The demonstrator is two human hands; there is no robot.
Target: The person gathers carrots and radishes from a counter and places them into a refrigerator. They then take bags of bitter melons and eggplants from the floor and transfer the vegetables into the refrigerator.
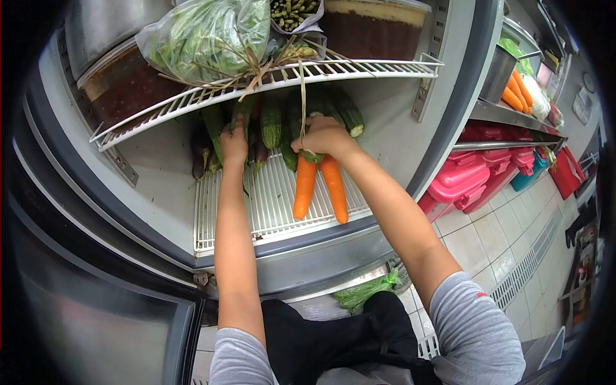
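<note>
Inside the fridge, my left hand (235,140) reaches under the upper rack with its fingers closed round a dark green zucchini (242,110). To the right, my right hand (323,136) is closed on another zucchini (312,156), whose end pokes out below the fingers. Two orange carrots (305,187) lie just under that hand, pointing toward me. Between the hands rests a speckled zucchini (271,123), with several more zucchini (346,112) at the back right. Dark eggplants (200,154) sit left of my left hand. Both sets of fingertips are partly hidden.
A white wire rack (269,82) hangs low over my hands, with dry stalks dangling from it. It carries bagged greens (212,38) and containers of dark contents (372,29). The fridge door (115,314) stands open at left. Pink bins (455,176) are outside, right.
</note>
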